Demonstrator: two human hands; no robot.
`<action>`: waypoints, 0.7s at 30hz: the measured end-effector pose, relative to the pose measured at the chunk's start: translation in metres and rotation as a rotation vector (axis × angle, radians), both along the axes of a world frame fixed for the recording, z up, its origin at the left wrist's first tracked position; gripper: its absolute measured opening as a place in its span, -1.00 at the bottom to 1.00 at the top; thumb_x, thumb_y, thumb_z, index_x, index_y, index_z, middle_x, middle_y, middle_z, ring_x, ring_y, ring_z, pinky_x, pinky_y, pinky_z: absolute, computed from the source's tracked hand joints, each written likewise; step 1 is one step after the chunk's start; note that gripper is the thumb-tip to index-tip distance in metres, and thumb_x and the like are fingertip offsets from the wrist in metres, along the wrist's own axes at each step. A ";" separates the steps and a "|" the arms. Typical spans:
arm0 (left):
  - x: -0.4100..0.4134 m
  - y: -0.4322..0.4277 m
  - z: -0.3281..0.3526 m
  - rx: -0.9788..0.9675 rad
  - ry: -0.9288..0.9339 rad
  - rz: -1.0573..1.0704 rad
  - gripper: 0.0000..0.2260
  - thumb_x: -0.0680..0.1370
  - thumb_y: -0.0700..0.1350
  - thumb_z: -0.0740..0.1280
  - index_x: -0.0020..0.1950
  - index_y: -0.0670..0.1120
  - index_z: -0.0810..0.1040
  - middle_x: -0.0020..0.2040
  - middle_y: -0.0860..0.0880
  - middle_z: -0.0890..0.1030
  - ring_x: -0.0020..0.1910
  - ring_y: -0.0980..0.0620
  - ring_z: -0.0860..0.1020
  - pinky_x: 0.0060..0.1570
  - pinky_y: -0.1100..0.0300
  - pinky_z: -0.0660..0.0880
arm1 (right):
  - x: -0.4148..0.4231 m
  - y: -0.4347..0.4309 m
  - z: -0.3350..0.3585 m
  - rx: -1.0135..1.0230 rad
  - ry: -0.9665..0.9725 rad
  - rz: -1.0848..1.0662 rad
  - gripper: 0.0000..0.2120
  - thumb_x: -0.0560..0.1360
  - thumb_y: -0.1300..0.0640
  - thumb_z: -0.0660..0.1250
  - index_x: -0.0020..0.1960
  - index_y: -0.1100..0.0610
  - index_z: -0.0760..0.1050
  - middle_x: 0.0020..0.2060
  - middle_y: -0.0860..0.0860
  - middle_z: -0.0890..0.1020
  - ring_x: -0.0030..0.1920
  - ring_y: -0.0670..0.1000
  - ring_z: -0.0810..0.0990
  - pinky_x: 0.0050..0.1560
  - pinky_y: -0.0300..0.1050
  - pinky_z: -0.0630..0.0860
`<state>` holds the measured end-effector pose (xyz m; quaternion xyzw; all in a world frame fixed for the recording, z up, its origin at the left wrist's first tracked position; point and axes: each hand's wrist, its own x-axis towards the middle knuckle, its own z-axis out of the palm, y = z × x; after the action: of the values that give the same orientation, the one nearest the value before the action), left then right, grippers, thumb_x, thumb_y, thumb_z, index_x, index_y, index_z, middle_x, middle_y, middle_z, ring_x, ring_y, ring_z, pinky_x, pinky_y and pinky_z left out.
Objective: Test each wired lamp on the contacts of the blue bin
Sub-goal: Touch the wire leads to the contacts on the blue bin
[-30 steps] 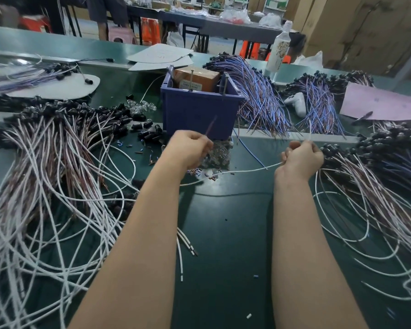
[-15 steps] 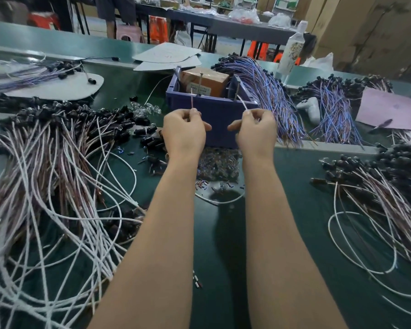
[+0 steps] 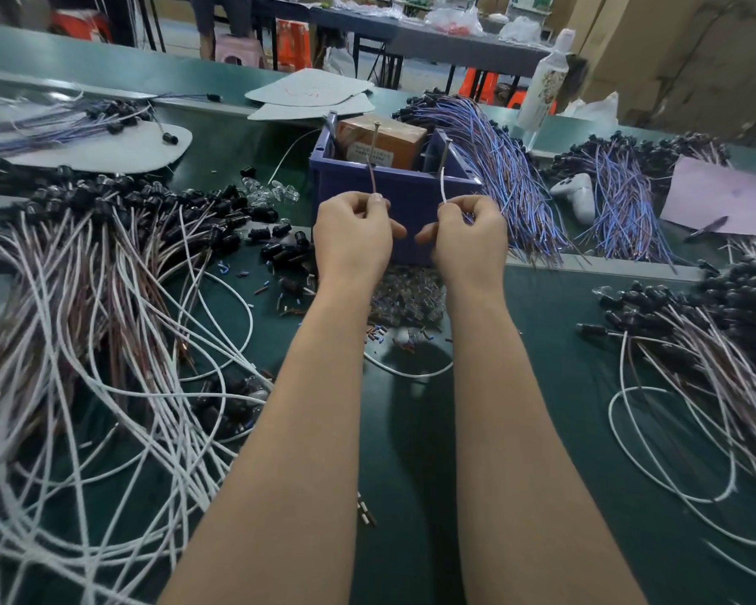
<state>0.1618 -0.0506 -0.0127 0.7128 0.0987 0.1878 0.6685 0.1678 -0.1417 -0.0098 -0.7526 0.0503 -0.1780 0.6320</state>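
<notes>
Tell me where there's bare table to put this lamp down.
Bare green table lies between the forearms, and right of the right arm up to the white wire loops. The left wire heap and the small parts before the blue bin are crowded.

Past my green-topped bench point(image 3: 411, 451) stands a long grey table point(image 3: 433, 49) on dark metal legs, with orange stools point(image 3: 292, 43) and a pink one point(image 3: 241, 52) on the pale floor point(image 3: 180, 34) by it, and brown cardboard boxes point(image 3: 681, 50) stacked high at my right.

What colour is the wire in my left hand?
The wire is reddish brown, seen in the head view.
</notes>
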 end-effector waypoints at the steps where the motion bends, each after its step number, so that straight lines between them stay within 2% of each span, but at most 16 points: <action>1: 0.000 0.000 0.000 -0.001 0.002 -0.002 -0.83 0.62 -0.13 0.19 -0.04 -0.12 0.57 -0.39 0.04 0.60 -0.49 0.23 0.41 -0.16 0.21 0.42 | 0.000 0.000 0.000 -0.002 0.002 -0.001 -0.86 0.54 0.22 0.16 -0.17 0.03 0.35 -0.43 0.01 0.59 -0.37 -0.07 0.44 -0.12 -0.04 0.42; 7: 0.000 0.002 -0.001 -0.018 0.004 -0.016 -0.82 0.62 -0.13 0.19 0.00 -0.14 0.57 -0.40 0.05 0.58 -0.42 0.21 0.43 -0.10 0.18 0.46 | 0.000 0.000 0.000 -0.037 0.011 -0.002 -0.85 0.55 0.21 0.17 -0.17 0.03 0.35 -0.44 -0.01 0.59 -0.38 -0.09 0.45 -0.09 -0.02 0.44; 11: 0.000 0.001 0.000 -0.039 -0.013 -0.032 -0.84 0.62 -0.15 0.20 -0.01 -0.14 0.56 -0.42 0.05 0.56 -0.35 0.18 0.49 0.07 0.09 0.54 | 0.000 0.000 0.000 -0.053 0.007 -0.009 -0.86 0.54 0.20 0.18 -0.18 0.03 0.36 -0.46 -0.02 0.59 -0.35 -0.07 0.47 -0.08 -0.03 0.46; 14: 0.000 0.001 0.000 -0.009 -0.024 -0.036 -0.83 0.62 -0.15 0.19 0.01 -0.15 0.57 -0.41 0.05 0.56 -0.37 0.22 0.48 0.02 0.14 0.52 | 0.000 0.000 0.000 -0.057 0.009 -0.004 -0.85 0.53 0.21 0.19 -0.19 0.03 0.36 -0.46 -0.02 0.58 -0.37 -0.08 0.46 -0.11 -0.08 0.44; 21: 0.002 0.002 -0.004 0.032 -0.035 -0.033 -0.81 0.62 -0.14 0.19 0.06 -0.17 0.58 -0.38 0.05 0.57 -0.42 0.24 0.46 -0.14 0.25 0.44 | -0.001 0.000 0.001 -0.073 0.014 -0.010 -0.85 0.53 0.21 0.18 -0.19 0.03 0.36 -0.45 -0.03 0.58 -0.32 -0.05 0.49 -0.08 -0.05 0.46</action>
<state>0.1638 -0.0485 -0.0163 0.7216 0.0724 0.1909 0.6615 0.1666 -0.1417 -0.0091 -0.7762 0.0519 -0.1779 0.6026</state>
